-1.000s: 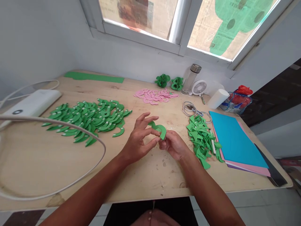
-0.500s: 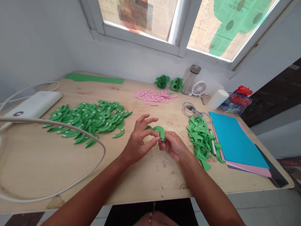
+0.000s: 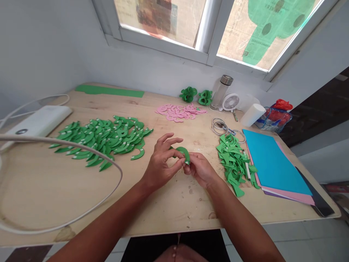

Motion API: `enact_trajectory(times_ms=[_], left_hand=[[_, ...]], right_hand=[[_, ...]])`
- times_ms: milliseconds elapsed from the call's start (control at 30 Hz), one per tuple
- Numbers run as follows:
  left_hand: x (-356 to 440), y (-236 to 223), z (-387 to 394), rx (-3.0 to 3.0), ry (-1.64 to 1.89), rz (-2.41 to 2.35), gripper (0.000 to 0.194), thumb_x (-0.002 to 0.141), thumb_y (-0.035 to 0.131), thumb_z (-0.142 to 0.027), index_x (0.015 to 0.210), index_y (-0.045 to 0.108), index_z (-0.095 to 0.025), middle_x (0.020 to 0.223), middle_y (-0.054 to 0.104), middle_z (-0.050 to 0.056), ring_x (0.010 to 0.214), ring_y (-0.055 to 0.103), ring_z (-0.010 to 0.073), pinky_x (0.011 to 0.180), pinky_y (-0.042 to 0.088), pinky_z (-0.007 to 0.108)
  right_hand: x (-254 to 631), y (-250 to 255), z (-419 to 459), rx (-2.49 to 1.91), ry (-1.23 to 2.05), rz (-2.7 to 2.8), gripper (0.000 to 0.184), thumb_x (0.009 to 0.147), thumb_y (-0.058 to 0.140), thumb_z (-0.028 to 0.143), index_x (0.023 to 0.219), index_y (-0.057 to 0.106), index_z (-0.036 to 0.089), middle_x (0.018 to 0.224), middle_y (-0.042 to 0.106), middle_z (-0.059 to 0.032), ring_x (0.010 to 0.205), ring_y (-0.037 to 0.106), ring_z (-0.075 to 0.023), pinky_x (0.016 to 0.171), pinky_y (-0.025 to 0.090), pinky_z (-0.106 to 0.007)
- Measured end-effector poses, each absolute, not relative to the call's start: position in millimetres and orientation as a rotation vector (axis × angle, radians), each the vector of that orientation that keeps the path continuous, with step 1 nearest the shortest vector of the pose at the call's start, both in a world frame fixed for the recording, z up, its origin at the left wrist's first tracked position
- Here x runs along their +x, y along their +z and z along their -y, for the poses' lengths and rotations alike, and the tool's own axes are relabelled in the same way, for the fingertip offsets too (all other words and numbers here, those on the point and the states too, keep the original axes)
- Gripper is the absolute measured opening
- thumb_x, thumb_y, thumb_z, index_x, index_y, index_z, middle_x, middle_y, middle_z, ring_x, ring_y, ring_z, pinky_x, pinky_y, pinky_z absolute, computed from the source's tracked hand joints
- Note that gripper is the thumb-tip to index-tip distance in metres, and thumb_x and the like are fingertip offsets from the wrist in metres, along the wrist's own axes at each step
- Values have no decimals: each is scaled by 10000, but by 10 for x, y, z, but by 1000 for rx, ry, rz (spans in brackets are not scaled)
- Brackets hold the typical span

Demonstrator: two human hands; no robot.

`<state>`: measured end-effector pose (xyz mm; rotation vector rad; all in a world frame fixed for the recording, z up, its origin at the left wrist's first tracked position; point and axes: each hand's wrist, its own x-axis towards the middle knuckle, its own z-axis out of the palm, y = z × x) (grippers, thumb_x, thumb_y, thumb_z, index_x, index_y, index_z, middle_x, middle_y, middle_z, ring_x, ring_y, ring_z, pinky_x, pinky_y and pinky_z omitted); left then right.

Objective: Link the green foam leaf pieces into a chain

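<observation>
A curved green paper cutout (image 3: pixel 183 150) is held between both hands above the middle of the wooden table (image 3: pixel 163 214). My left hand (image 3: pixel 163 162) pinches it between thumb and index finger, with the other fingers raised and spread. At its lower end, my right hand (image 3: pixel 200 167) grips it with curled fingers. White patches show near that end. Left of my hands lies a large pile of similar green curved cutouts (image 3: pixel 103 140) with white bits at their ends. To the right is a heap of green paper scraps (image 3: pixel 233 163).
Pink cutouts (image 3: pixel 180 112) and green paper ornaments (image 3: pixel 188 94) sit toward the back. Tape rolls (image 3: pixel 220 128), a bottle (image 3: pixel 220 92), a small fan (image 3: pixel 231 102) and blue sheets (image 3: pixel 272 160) occupy the right. A white cable (image 3: pixel 117 174) loops over the left side.
The green cutout has tilted slightly and shifted a little left between my fingers. Both hands stay almost in place, still gripping it.
</observation>
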<state>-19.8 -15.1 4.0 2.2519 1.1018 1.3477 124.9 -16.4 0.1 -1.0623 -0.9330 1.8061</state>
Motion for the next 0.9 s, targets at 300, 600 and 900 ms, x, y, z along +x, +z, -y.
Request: enact_trajectory(times_ms=[300,600,900], left_hand=[[-183,51,185,2307,1461,-1108,114,751,586,-115,729,619,-221,1134,595,51,1220,396,275,977,366,512],[-151,18,172,2373,1426,-1131,146,737,593,-117,755,662,-245,1120,610,47,1208,405,291,939,387,518],[-150,-6,163,2418,1425,-1191,110,743,608,-150,762,658,-246,1129,600,53,1207,403,292,945,359,520]], right_hand=[[1262,-79,118,-1085,1661,854,225,684,574,349,554,548,167,440,467,44,391,338,-61,424,218,-234],[1239,-121,123,-1110,1636,875,257,703,587,379,557,532,174,436,470,42,404,353,-68,434,232,-233],[1211,-149,123,-1149,1596,871,280,689,594,425,579,535,175,473,498,31,427,378,-76,443,252,-230]])
